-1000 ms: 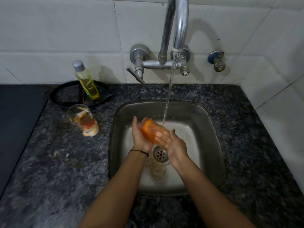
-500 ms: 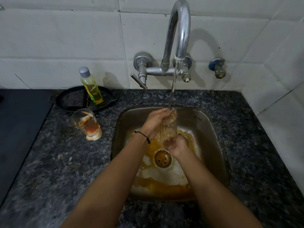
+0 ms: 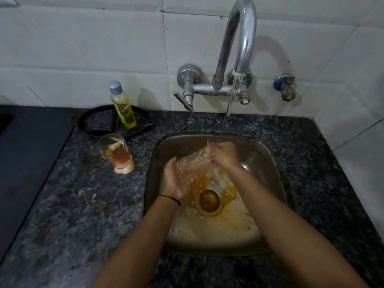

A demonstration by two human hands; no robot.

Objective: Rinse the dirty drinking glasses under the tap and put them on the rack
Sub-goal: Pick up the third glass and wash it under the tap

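Observation:
A clear drinking glass point(image 3: 192, 163) lies tilted over the steel sink point(image 3: 270, 175), held between both hands. My left hand point(image 3: 176, 179) cups its lower end from the left. My right hand point(image 3: 223, 153) grips its upper end, right under the water stream that falls from the chrome tap point(image 3: 239, 48). Orange-brown water covers the sink floor around the drain point(image 3: 209, 200). A second glass point(image 3: 116, 153), smeared with orange residue, stands on the granite counter point(image 3: 83, 204) left of the sink.
A bottle of yellow liquid point(image 3: 122, 107) stands on a black pan point(image 3: 97, 121) at the back left. A dark surface point(image 3: 27, 152) borders the counter on the left. White tiled walls close the back and right, with a small valve point(image 3: 285, 88).
The glass went from upright under the stream to tilted sideways. My left hand dropped from its top to its lower end, and my right hand rose to its upper end. The view moved closer.

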